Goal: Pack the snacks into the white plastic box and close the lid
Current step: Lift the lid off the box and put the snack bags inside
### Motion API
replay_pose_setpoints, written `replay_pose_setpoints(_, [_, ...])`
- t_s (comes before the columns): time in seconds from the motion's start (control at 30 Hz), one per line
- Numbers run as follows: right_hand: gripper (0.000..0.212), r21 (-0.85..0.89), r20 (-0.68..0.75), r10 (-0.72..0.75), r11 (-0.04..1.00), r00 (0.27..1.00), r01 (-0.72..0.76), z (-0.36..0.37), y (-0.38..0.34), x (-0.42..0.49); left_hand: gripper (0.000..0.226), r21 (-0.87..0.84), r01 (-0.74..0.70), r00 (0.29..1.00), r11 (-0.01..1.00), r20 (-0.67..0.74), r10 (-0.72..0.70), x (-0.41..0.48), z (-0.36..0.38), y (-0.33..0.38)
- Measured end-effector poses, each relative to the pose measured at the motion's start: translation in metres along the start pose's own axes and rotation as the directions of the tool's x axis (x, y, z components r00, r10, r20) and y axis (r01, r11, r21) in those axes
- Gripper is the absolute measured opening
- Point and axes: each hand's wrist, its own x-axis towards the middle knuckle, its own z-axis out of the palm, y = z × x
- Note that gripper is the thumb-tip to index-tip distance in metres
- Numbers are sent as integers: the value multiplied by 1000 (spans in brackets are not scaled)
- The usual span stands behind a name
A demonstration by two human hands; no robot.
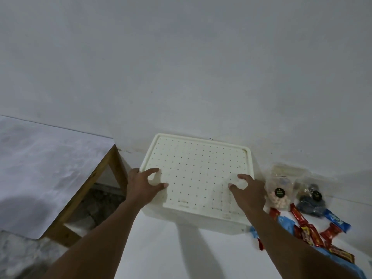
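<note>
Left hand: the left hand (141, 186) grips the left edge of the flat white lid with rows of small dark dots (201, 170); thumb and forefinger are spread in a C on top, the other fingers are hidden past the rim.
Right hand: the right hand (251, 194) holds the lid's right edge the same way.
Box: the white plastic box (201, 220) sits under the lid, between the two hands, on a white surface.
Pouches: just right of the right hand stand a clear pouch of pale round pieces (280, 196) and a clear pouch of dark pieces (311, 198).
Bars: red-wrapped bars (308, 232) and a blue wrapper (338, 218) lie beside the right forearm.
Writing: the pouches' round black labels and the wrappers' lettering are too blurred to read.
Table: a wooden-legged table with a pale grey top (50, 158) stands left of the left hand.
</note>
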Motion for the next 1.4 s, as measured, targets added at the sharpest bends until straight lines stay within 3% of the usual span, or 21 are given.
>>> replay_pose_setpoints(0.1, [42,-33,-98,-48,998,994,45,-6,-8,-10,69,-48,-38,999,998,-38,36,-8,-10,8])
replay_pose_setpoints(0.33, [43,22,-111,-127,991,986,130,-40,4,-50,71,-53,-77,993,996,-98,72,-57,-27,9])
replay_pose_setpoints(0.53, [44,21,-58,-128,991,990,129,-63,45,-114,78,-59,-53,992,997,-117,46,-137,-21,-18])
replay_pose_setpoints(0.87, [45,-15,66,-81,996,994,83,-63,152,-250,64,18,59,988,998,-147,-55,-306,13,-93])
replay_pose_setpoints(1.13, [45,-156,216,46,988,975,-13,-48,214,-300,72,93,192,979,977,57,-197,-365,44,-146])
replay_pose_setpoints(1.4, [53,-351,412,222,934,884,-70,-33,226,-286,68,218,230,928,949,244,-281,-356,60,-150])
